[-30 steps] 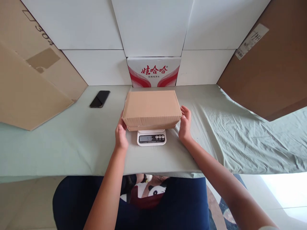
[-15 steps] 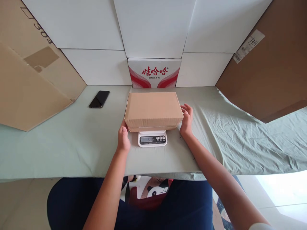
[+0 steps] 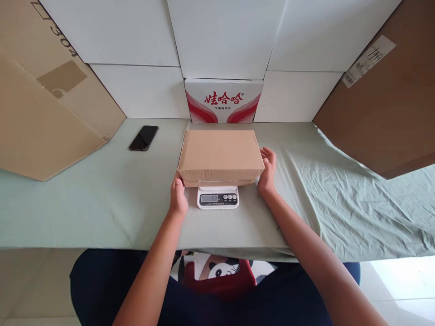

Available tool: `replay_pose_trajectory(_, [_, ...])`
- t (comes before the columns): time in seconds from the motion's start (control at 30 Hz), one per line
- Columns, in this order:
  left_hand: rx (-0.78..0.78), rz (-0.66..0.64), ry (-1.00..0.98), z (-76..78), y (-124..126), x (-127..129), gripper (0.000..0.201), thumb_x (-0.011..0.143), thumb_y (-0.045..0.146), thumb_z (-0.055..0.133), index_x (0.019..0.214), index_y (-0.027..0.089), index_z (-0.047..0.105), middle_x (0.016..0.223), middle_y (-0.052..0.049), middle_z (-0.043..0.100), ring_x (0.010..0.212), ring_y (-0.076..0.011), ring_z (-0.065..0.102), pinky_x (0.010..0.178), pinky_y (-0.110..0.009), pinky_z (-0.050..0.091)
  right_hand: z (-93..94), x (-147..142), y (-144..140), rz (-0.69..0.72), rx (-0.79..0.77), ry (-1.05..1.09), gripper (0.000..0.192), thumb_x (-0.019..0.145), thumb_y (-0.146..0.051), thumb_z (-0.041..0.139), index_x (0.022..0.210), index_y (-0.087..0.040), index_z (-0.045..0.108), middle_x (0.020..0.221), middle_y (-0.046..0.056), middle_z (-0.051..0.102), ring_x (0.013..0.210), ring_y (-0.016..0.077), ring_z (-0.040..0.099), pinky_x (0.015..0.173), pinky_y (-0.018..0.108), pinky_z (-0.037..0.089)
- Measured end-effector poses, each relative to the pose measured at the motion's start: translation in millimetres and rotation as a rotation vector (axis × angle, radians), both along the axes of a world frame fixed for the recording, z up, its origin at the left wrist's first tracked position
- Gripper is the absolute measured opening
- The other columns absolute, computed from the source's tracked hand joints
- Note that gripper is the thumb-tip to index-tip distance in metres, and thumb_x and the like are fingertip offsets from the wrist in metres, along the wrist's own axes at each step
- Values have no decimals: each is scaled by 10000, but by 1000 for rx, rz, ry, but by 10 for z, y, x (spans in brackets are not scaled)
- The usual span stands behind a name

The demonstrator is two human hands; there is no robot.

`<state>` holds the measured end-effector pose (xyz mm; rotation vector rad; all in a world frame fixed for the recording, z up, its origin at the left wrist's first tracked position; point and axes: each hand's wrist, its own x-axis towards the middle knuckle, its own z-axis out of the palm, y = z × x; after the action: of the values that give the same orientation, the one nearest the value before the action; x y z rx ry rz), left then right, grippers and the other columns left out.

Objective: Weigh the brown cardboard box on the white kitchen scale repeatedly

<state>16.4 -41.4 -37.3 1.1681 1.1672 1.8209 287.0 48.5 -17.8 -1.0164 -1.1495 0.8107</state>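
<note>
Locate cardboard box [image 3: 220, 151] on scale [image 3: 218, 204], back from front edge of tabletop [image 3: 84, 199]. Note left hand [image 3: 178, 198] and right hand [image 3: 268, 175] apart at opposite ends; treat grip, partly hidden, as undetermined. Apparently weighing; next, balance box before releasing.

On my table [image 3: 102, 190]: black phone [image 3: 144, 138] flat, left of middle, nearer the far edge. Red-and-white carton [image 3: 224, 86] at far edge, centre. Cardboard marked 304 [image 3: 61, 122] at far left corner, labelled cardboard [image 3: 384, 113] at far right corner. Panda print [image 3: 220, 270] below the near edge.
</note>
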Motion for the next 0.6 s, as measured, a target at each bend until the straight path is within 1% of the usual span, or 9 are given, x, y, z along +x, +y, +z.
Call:
replay_pose_trajectory(0.13, [17,3,5,20,-18,1,781,885,856,439,1259,229,716,1293,-139,742,1326,-335,647,1100,-450,528,-18,3,-21,-1,25,14,521,887,-649,550,1276,-303,572,1407,77,601,1358,304,554,1209,587,394])
replay_pose_trajectory(0.3, [-1,10,18,107,-48,30,814,883,871,403,1287,234,708,1300,-136,732,1319,-342,647,1103,-456,527,-28,29,-53,26,18,37,528,878,-662,544,1279,-320,567,1399,68,610,1343,313,581,1177,584,438])
replay_pose_trajectory(0.4, [14,15,18,130,-81,47,820,884,871,398,1315,240,696,1332,-134,718,1367,-345,616,1148,-461,494,24,33,-159,84,27,53,558,892,-694,524,1309,-326,565,1436,72,610,1370,323,581,1183,594,440])
replay_pose_trajectory(0.5, [25,8,12,135,-131,47,827,889,864,399,1386,256,658,1442,-131,671,1460,-347,545,1211,-465,441,78,11,-304,183,50,45,594,925,-712,475,1388,-344,539,1495,69,596,1438,332,549,1213,600,425])
replay_pose_trajectory(0.6, [11,-44,47,122,-184,26,851,887,866,390,1432,257,631,1501,-142,641,1484,-364,525,1227,-492,428,46,-48,-401,230,82,-36,638,940,-727,458,1460,-358,500,1557,58,565,1498,336,498,1244,609,405])
